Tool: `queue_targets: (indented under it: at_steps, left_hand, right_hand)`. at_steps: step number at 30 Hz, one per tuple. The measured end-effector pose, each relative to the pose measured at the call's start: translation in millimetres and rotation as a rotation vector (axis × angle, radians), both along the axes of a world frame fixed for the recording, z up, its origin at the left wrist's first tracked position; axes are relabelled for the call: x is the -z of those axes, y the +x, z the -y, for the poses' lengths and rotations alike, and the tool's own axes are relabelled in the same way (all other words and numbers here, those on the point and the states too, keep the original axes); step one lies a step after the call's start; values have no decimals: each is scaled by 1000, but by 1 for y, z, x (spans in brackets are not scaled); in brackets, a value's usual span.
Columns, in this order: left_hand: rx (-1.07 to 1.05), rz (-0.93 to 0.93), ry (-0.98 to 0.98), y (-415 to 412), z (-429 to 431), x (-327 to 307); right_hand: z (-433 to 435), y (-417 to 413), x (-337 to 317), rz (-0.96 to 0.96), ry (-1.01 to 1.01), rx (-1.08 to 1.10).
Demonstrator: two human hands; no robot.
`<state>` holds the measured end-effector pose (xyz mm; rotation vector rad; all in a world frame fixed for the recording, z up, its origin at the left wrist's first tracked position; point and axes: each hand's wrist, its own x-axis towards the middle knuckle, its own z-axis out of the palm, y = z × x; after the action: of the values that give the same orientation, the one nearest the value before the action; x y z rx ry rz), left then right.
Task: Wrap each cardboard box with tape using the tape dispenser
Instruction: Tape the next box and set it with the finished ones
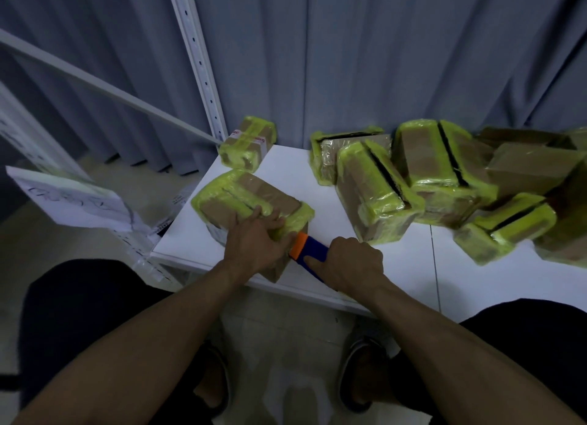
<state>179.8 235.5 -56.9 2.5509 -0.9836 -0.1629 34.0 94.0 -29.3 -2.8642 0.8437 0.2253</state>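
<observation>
The brown cardboard box banded in yellow-green tape (251, 199) sat at the near left corner of the white bench (317, 177), just left of the frame's centre, close enough for both your arms to work it. Its long axis appeared to run from upper left to lower right, with one corner pointing down at you over the bench edge.

Your left hand (257, 240) lay on the box's top with the fingers fairly straight and close together, pressing on the tape. That was probably to hold the box steady and smooth the strip against the pull.

Your right hand (349, 262) was curled round the blue tape dispenser with an orange head (309, 250), the forefinger laid along the handle. The dispenser slanted the same way as the box, orange head aimed up-left and touching the box's near right side, where the tape seemingly had to turn the corner.

A heap of tape-wrapped cardboard boxes (428, 177) crowded the right of the frame. One small wrapped box (247, 143) stood apart at the bench's far left corner.
</observation>
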Motion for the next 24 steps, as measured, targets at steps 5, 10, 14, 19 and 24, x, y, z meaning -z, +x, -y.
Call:
queue_targets:
  at_steps: [5, 10, 14, 19, 24]
  left_hand:
    - [-7, -22, 7, 2, -2, -2]
    - [7, -43, 6, 6, -3, 0]
    - [11, -39, 11, 7, -3, 1]
    - [9, -48, 24, 7, -2, -1]
    - [11, -49, 30, 7, -1, -2]
  right_hand:
    - [-2, 5, -4, -12, -79, -41]
    - [15, 16, -1, -60, 378, 165]
    - [16, 17, -3, -73, 302, 137]
    - [4, 14, -8, -36, -38, -31]
    - [11, 16, -7, -74, 171, 79]
